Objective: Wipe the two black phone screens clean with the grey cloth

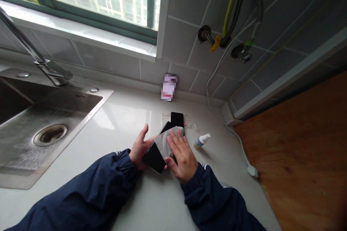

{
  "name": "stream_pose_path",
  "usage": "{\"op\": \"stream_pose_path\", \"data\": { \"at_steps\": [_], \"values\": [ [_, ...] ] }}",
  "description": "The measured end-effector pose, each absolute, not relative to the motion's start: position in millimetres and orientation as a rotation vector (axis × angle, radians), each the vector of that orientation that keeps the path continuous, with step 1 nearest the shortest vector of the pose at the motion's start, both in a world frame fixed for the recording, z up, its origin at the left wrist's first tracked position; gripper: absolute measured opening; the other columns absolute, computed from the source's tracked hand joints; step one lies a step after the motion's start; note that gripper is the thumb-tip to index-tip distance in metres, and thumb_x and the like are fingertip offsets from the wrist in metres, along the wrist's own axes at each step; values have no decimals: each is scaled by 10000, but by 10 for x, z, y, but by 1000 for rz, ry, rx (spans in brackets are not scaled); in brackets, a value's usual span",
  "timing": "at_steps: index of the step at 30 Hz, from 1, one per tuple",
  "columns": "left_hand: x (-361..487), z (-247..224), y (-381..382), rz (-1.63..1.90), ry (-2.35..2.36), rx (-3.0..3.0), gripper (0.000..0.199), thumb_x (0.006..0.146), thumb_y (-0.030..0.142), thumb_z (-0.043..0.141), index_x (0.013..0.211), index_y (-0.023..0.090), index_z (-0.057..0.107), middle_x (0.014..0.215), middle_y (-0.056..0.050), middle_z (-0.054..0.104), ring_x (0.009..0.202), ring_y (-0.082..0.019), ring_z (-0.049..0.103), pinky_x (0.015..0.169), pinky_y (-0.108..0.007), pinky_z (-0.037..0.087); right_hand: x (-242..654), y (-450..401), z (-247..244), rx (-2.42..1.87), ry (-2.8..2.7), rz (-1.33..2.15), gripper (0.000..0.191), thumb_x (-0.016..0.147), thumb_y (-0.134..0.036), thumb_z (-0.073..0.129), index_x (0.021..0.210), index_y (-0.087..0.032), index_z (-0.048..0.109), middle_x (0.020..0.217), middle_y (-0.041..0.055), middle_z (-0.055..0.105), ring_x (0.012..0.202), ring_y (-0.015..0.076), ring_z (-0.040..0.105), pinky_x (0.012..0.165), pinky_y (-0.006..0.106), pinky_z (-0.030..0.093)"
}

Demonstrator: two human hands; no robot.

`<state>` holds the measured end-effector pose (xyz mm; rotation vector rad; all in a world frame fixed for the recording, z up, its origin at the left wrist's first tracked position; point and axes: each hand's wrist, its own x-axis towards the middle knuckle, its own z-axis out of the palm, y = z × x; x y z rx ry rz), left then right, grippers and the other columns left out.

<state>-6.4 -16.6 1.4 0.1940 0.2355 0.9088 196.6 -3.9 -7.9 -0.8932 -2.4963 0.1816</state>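
A black smartphone (155, 159) lies tilted across my left hand (138, 148), which holds it from below and the left side. The thumb of that hand stands away from the phone. On the screen lies a grey cloth (163, 143) with a zigzag-cut edge. My right hand (184, 158) presses the cloth onto the phone, its fingers extended over it and the thumb near the lower edge. Just beyond is a second black phone (177, 118) on the counter, partly covered by the cloth. To the right stands a small white-topped spray bottle (202, 140).
A steel sink (99, 103) with a chrome faucet (51, 70) is at the left. Against the back wall leans a pixelated object (168, 88). A white cable (217, 113) runs down to a plug (252, 170) beside a wooden panel (303, 151). Clear plastic pieces (166, 117) lie behind the phones.
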Motion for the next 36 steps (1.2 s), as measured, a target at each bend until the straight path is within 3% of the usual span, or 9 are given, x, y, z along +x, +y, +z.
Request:
{"op": "stream_pose_path", "data": {
  "at_steps": [4, 9, 13, 22, 27, 30, 33, 36],
  "values": [
    [-55, 27, -161, 964, 284, 191, 878, 910, 741, 282, 1497, 97, 391, 1225, -222, 673, 1018, -342, 688, 920, -451, 481, 1916, -187, 4, -662, -2657, 265, 711, 1016, -617, 273, 1510, -121, 399, 1596, 116, 345, 1533, 312, 161, 1219, 568, 228],
    [-64, 1, -160, 974, 265, 230, 897, 907, 757, 239, 1509, 107, 383, 1281, -217, 655, 1078, -328, 672, 967, -425, 460, 1845, -365, 122, -413, -2763, 291, 712, 975, -662, 390, 1467, -153, 469, 1577, 64, 390, 1529, 278, 195, 1249, 495, 174],
    [-47, 35, -186, 999, 246, 225, 856, 914, 739, 283, 1528, 149, 365, 1306, -191, 653, 1094, -307, 673, 991, -408, 459, 1839, -345, 69, -516, -2761, 220, 726, 977, -630, 428, 1526, -159, 371, 1586, 89, 368, 1529, 279, 197, 1244, 540, 139],
    [31, 78, -229, 1008, 343, 217, 775, 924, 699, 362, 1547, 240, 329, 1238, -153, 696, 980, -302, 722, 894, -430, 529, 1827, -261, -185, -938, -2547, 110, 731, 1026, -582, 223, 1595, -131, 146, 1652, 123, 178, 1541, 336, 89, 1202, 637, 167],
    [18, 107, -221, 1083, 395, 230, 748, 956, 665, 314, 1544, 203, 343, 1249, -155, 695, 1021, -286, 711, 949, -403, 499, 1809, -341, -58, -769, -2717, 179, 850, 964, -707, 297, 1589, -141, 185, 1646, 103, 193, 1537, 361, 89, 1198, 679, 53],
    [-4, 130, -213, 1087, 389, 237, 793, 953, 684, 265, 1546, 163, 334, 1259, -179, 687, 1052, -292, 700, 992, -408, 469, 1816, -385, 89, -601, -2803, 242, 844, 940, -716, 401, 1568, -168, 270, 1632, 60, 247, 1538, 324, 126, 1218, 627, -30],
    [-16, 115, -205, 1073, 368, 241, 820, 943, 704, 251, 1553, 160, 316, 1294, -189, 666, 1084, -301, 687, 1013, -419, 451, 1830, -393, 159, -492, -2813, 268, 773, 949, -675, 451, 1534, -179, 355, 1618, 37, 294, 1536, 282, 164, 1248, 552, -2],
    [-8, 88, -205, 1075, 362, 240, 800, 945, 697, 277, 1564, 190, 291, 1341, -176, 640, 1119, -301, 672, 1028, -419, 441, 1836, -367, 98, -530, -2817, 244, 752, 978, -646, 408, 1546, -159, 328, 1634, 59, 245, 1538, 289, 150, 1248, 555, 79]
  ]
}}
